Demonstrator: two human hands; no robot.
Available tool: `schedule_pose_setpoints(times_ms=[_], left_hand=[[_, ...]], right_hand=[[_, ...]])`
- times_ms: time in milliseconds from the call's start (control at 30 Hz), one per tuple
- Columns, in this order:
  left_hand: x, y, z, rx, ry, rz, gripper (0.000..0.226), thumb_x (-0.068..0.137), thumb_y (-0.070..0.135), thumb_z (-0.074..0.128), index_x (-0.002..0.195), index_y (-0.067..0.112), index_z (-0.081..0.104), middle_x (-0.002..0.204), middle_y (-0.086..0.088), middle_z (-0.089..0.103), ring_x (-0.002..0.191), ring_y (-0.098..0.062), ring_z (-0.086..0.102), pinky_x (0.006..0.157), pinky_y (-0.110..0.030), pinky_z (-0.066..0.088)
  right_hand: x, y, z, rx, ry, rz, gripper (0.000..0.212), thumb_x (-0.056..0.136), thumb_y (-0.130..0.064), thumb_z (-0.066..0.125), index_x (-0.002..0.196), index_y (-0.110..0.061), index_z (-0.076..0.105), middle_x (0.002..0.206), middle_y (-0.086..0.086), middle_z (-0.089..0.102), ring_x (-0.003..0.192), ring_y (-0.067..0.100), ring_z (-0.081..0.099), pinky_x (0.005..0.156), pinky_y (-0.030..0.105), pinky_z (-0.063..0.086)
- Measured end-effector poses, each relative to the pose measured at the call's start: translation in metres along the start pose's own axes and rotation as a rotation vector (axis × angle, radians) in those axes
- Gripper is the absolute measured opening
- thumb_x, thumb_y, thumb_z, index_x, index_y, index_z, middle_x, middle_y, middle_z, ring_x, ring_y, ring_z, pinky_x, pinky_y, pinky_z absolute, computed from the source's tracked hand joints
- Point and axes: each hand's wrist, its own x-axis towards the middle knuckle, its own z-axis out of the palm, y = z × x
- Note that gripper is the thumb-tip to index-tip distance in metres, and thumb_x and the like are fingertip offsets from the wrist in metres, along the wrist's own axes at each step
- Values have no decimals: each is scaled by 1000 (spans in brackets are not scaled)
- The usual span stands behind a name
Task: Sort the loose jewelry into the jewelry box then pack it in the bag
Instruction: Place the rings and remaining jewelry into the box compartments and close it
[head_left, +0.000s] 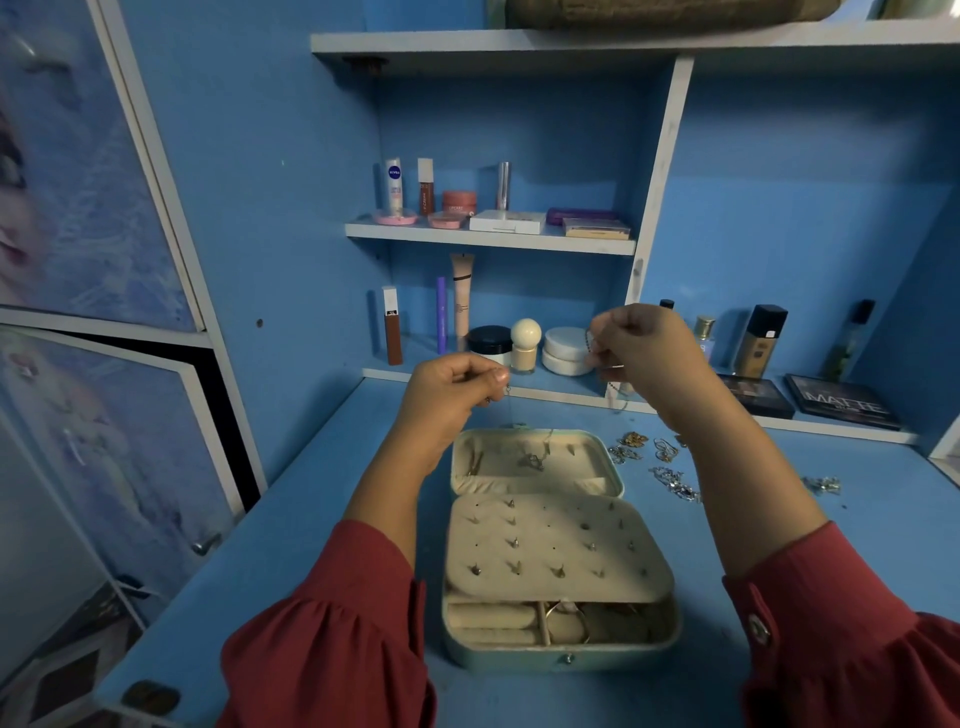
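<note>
An open pale green jewelry box (613, 470) lies on the blue desk in front of me. Its cream insert panel (553, 545) carries several stud earrings, and a pendant lies in the lid. Raised above the box, my left hand (452, 389) pinches the end of a thin chain (508, 402) that hangs down toward the lid. Higher and to the right, my right hand (641, 345) grips a dark beaded chain (588, 345). Loose jewelry (654, 460) lies scattered on the desk to the right of the box.
Cosmetics stand on the shelves behind: tubes, jars (491, 340), bottles (761, 340) and palettes (841, 402). A cabinet door (104, 441) stands at the left. The desk's front edge (150, 699) is near me. No bag can be made out.
</note>
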Motion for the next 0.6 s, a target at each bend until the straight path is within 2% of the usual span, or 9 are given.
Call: schedule_pose_setpoints(times_ms=[100,233,333,433,600], left_hand=[[1,-1,0,17,-1,-11,12,88,10,64,80,18,69,71,1,66,58,7,57,53,-8,41],[0,-1,0,1,10,-11,13,89,9,63,80,18,69,73,0,68,59,6,58,53,-7,41],[0,0,0,-6,8,-2,14,90,7,62,80,16,68,73,-2,67,58,6,57,53,-7,41],[0,-1,0,1,6,1,14,90,7,62,81,16,68,73,-3,67,58,6,57,53,-8,41],[0,-1,0,-10,9,-3,11,90,8,62,84,14,68,74,-5,67,59,5,58,54,-7,41]], right_hand=[[2,-1,-5,29,38,-10,24,99,-8,46,79,-14,58,75,4,58,64,16,62,67,29,54],[2,3,-10,6,-2,47,21,99,-8,47,81,-11,58,72,7,57,61,16,61,67,32,56],[3,9,-14,-73,-39,96,18,98,-6,48,84,-5,60,69,9,57,59,18,59,65,33,57],[4,13,-20,-136,-60,141,21,97,-5,49,79,-7,60,70,10,58,58,18,60,69,38,57],[6,17,-27,-279,-140,247,19,97,-6,50,80,-5,59,71,11,60,58,17,59,67,34,56]])
